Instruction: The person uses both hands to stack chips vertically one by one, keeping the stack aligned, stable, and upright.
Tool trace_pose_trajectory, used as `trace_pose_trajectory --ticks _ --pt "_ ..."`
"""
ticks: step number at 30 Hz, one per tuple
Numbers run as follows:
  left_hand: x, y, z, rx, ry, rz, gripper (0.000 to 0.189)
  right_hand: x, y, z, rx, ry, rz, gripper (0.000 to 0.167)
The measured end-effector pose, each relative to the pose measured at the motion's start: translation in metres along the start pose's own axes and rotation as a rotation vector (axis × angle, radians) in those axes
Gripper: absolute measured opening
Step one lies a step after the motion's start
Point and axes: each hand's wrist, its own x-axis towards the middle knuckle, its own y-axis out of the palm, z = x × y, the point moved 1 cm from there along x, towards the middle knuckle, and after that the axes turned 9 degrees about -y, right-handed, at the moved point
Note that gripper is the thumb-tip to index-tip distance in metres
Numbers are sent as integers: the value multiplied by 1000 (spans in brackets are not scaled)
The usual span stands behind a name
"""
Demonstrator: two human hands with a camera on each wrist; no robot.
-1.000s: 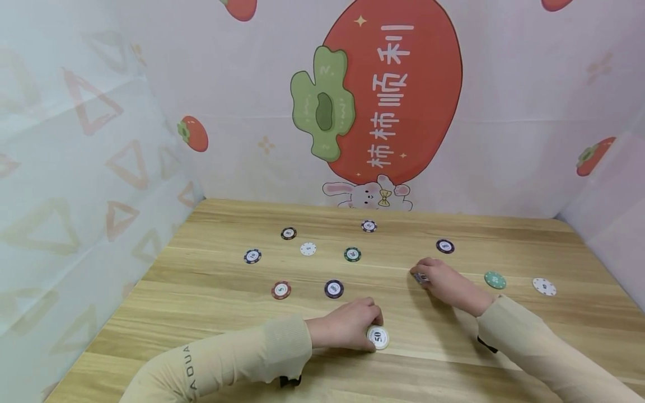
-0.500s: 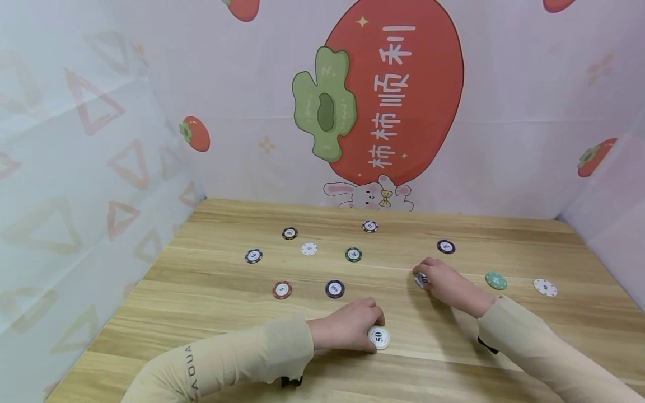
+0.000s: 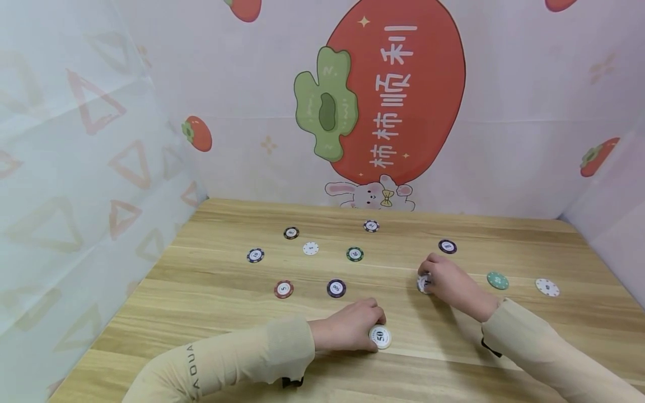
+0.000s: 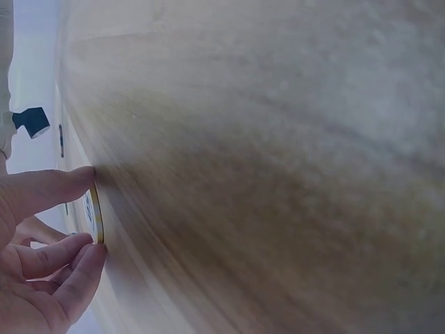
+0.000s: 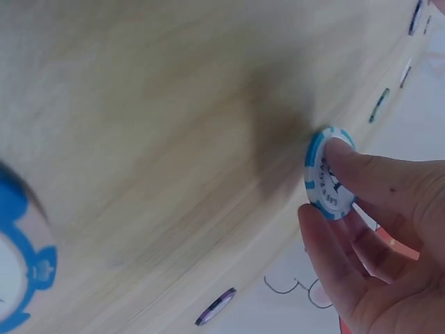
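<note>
table [image 3: 216, 313]: wood, near side cut off by frame. sleeves [image 3: 546, 352] run out of frame too. left hand [image 3: 347, 326]: thumb and fingers pinch the 50 chip [image 3: 381, 337], on or just above the table, cannot tell which. right hand [image 3: 453, 282], farther out: pinches blue-edged chip [image 5: 322, 184], thumb covering part of its face. far-right white chip [image 3: 547, 287]: number hard to read.

Got a yellow-edged 50 chip [image 3: 381, 337] pinched number-up in my left hand [image 3: 350, 326], blue-and-white chip [image 5: 322, 185] in my right hand [image 3: 450, 281].
</note>
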Motion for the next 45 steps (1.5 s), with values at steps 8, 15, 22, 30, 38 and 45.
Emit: trace_pose_trajectory --ticks 8,15,22,30,38,45 --pt "2 2 0 9 10 -10 40 -2 -5 4 89 45 29 14" --pt "2 3 0 10 13 -11 40 -3 -8 7 163 88 70 12" --pt "2 3 0 19 13 -12 40 -5 -8 10 469 131 154 9" --pt "3 4 0 42 33 -37 39 -10 -3 19 679 221 221 10" --pt "2 2 1 29 19 -24 39 -14 3 31 882 271 252 15" --pt "1 1 1 35 19 -17 37 -16 10 38 1004 289 275 19"
